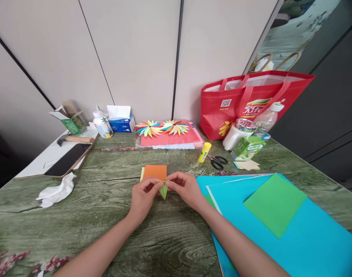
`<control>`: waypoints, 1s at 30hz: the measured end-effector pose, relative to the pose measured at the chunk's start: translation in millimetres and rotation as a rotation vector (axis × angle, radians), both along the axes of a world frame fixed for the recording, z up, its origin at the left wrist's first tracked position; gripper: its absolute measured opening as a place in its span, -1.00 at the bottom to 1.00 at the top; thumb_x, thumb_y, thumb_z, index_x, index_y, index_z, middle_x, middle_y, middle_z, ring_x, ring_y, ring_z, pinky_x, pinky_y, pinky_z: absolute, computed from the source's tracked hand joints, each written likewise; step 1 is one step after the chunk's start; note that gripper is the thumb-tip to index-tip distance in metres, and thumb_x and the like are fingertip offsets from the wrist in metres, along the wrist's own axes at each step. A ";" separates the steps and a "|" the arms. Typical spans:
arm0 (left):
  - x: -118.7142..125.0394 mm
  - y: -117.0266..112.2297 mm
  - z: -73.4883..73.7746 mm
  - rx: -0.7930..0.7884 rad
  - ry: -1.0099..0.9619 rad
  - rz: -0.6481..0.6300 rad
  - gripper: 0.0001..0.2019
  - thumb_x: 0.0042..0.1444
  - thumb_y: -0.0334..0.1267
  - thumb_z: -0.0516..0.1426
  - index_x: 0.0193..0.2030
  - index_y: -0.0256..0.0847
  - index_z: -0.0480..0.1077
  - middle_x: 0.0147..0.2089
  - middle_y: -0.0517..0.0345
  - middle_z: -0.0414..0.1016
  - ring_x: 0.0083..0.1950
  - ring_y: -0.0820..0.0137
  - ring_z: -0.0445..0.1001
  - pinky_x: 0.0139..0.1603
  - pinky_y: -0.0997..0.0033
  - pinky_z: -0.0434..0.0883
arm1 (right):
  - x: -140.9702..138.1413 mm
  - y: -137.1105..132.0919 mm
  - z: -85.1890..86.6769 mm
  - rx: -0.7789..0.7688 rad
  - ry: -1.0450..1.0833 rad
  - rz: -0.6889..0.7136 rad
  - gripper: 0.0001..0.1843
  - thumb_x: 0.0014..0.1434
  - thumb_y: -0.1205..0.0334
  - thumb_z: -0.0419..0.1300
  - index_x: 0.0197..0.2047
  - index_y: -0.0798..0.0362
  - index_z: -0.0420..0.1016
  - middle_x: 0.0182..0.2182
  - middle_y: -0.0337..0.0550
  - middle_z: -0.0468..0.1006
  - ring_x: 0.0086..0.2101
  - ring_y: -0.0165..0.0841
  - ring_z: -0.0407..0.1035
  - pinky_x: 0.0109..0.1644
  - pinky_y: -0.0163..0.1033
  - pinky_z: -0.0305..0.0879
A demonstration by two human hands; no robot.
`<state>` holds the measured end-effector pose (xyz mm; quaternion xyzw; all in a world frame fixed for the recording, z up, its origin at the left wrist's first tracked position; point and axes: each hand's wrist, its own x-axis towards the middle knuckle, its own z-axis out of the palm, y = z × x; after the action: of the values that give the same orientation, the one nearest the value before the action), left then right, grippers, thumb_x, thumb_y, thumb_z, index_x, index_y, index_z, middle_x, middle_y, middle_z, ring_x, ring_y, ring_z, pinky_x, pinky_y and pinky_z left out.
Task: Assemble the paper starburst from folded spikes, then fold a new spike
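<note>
Both my hands meet over the middle of the green wood-grain table (107, 215). My left hand (143, 197) and my right hand (186, 188) each pinch one end of a small folded green paper piece (163, 189), whose point hangs downward between them. Just behind it lies a small stack of orange and yellow paper squares (154, 172). Two finished multicoloured paper starbursts (161, 128) rest on a pink paper pack at the back.
Large cyan sheets (294, 238) with a green sheet (275, 204) lie at right. Glue stick (204, 152), scissors (218, 161), green carton (248, 147), white jar and red bag (245, 104) stand behind. At left: crumpled tissue (57, 190), phone (68, 159), tissue box (121, 123).
</note>
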<state>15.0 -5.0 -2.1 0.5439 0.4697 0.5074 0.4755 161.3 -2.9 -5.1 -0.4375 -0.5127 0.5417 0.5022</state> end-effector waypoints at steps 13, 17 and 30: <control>-1.1 -0.5 -2.9 0.008 0.066 -0.041 -0.87 -0.10 -0.21 0.20 -0.51 -0.24 0.46 -0.52 0.17 0.42 -0.48 0.46 0.35 -0.45 0.51 0.35 | 2.6 -0.9 -3.4 0.093 -0.162 -0.005 -0.84 -0.04 0.18 0.20 -0.51 0.09 0.38 -0.58 -0.27 0.43 -0.52 -0.45 0.31 -0.43 -0.33 0.27; -0.8 -0.4 -1.4 -0.025 0.034 -0.026 -0.87 -0.14 -0.22 0.22 -0.55 -0.24 0.46 -0.58 0.20 0.40 -0.54 0.47 0.34 -0.50 0.50 0.34 | 3.0 -1.4 -1.4 0.142 -0.201 -0.018 -0.85 -0.03 0.20 0.20 -0.52 0.09 0.36 -0.56 -0.28 0.42 -0.51 -0.47 0.29 -0.43 -0.35 0.26; 1.7 0.7 0.0 -0.097 -0.022 0.078 -0.72 -0.19 -0.19 0.25 -0.31 -0.27 0.42 -0.61 0.29 0.34 -0.64 0.56 0.26 -0.69 0.61 0.19 | 0.1 -1.3 1.3 0.075 -0.130 -0.057 -0.89 -0.05 0.22 0.19 -0.42 0.07 0.40 -0.59 -0.29 0.40 -0.53 -0.45 0.30 -0.48 -0.36 0.27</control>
<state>16.7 -4.3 -2.2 0.4958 0.5093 0.5083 0.4862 161.4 -4.2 -3.9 -0.4670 -0.5515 0.4781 0.4992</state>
